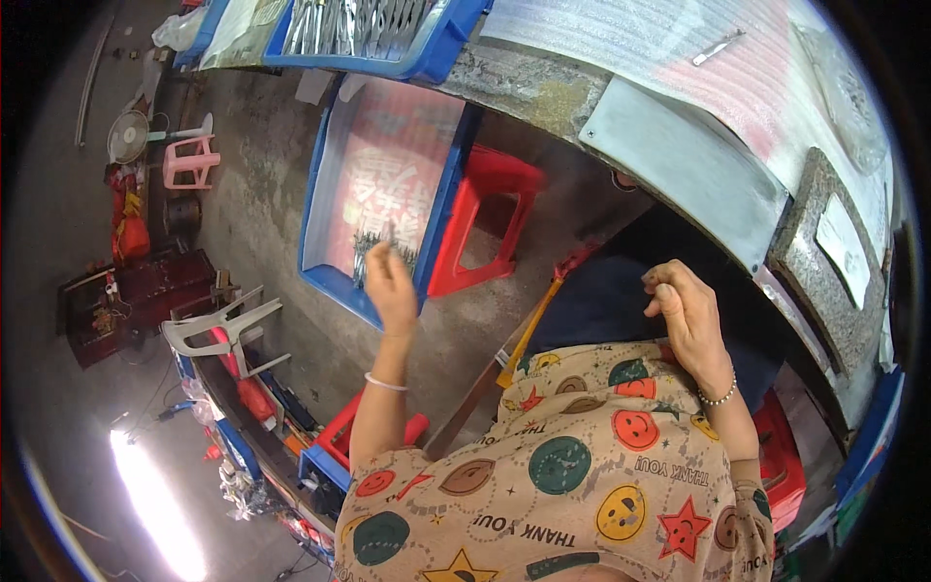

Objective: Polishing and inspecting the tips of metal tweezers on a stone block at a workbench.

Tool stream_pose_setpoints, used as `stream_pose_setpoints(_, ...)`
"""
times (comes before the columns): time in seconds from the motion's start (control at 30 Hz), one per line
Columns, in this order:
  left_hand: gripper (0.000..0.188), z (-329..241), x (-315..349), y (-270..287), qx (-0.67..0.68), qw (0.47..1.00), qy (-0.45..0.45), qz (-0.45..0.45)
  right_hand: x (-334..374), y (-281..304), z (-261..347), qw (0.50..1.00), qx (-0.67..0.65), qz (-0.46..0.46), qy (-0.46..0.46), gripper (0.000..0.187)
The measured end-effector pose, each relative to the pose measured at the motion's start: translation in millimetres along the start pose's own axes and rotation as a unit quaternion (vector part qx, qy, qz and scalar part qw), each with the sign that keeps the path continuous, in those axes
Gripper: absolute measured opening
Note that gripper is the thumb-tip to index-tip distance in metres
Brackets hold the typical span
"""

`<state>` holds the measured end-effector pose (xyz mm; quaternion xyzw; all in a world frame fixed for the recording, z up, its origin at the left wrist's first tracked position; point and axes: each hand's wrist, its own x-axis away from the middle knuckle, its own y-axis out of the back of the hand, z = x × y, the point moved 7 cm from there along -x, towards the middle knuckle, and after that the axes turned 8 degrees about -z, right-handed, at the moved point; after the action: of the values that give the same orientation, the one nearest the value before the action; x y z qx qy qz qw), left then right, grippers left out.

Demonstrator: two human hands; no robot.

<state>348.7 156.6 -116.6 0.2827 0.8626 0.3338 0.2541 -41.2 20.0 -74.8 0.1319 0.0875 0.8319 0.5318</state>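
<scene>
My left hand [391,291] is over the near end of a blue tray [339,299]. Its fingers are drawn together and slightly blurred; whatever they may hold cannot be made out. Beneath and beside the fingertips lies a small pile of thin metal pieces [361,254], on a red-and-white printed sheet [388,145] that lines the tray. Above my lap, close to the bench edge, my right hand [687,315] is curled, thumb against the bent fingers. Anything inside that grip is hidden.
A red stool [485,218] stands against the tray's right side. On the workbench are a blue bin [427,60] of long metal strips, a grey metal plate [679,160], a stone slab [819,262] and one small metal piece [718,47]. A white plastic chair [228,330] stands at left.
</scene>
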Motion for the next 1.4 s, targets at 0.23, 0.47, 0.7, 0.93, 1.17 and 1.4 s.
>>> stream_pose_setpoints(0.23,0.018,50,-5,34,-0.166,0.981,-0.089,0.043,-3,-14,-1,0.996,0.059,0.072,0.003,0.027)
stream_pose_setpoints(0.47,0.024,-42,-22,25,-0.119,0.98,-0.155,0.029,-5,-5,1,0.993,0.1,0.059,0.033,0.027)
stream_pose_setpoints(0.7,0.024,-264,-11,-49,0.094,0.937,-0.302,0.151,11,-12,-9,0.97,0.193,0.119,0.091,0.03)
stream_pose_setpoints(0.93,0.028,-392,-5,-161,0.174,0.855,-0.417,0.254,43,10,-8,0.969,0.179,0.165,0.046,0.028)
stream_pose_setpoints(1.17,0.03,-414,-17,-220,0.001,0.842,-0.522,0.136,60,34,-30,0.98,0.142,0.137,0.015,0.027)
stream_pose_setpoints(1.4,0.032,-431,7,-222,-0.151,0.785,-0.59,0.111,54,33,-35,0.976,0.161,0.143,0.041,0.026)
